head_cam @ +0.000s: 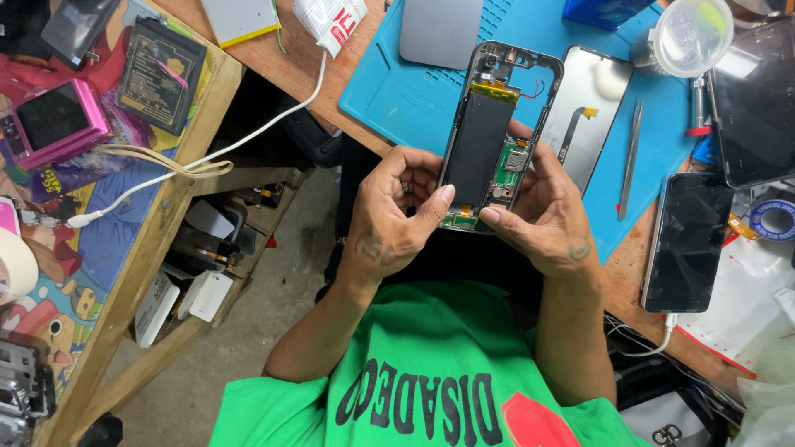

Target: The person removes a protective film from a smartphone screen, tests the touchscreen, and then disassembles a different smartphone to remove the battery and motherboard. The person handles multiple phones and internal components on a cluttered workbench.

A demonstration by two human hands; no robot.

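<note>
Green shirt (431, 372) fills the bottom centre of the frame. Above it, left hand (389, 219) and right hand (546, 217) both grip an opened phone (489, 136) at centre frame, thumbs pressing its lower end. Phone's top reaches over a blue mat (414, 91) on the desk (281, 62). Tweezers (631, 157) lie right of it, beside a detached screen (590, 112).

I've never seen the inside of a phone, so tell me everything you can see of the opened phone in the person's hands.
The opened phone is a black frame with its back cover off, held lengthwise away from the person above the edge of a blue mat. A long black battery fills most of it; a yellow strip crosses near the top, and a green circuit board sits at the lower right. The left hand and right hand grip its lower end, both thumbs pressing there.
</note>
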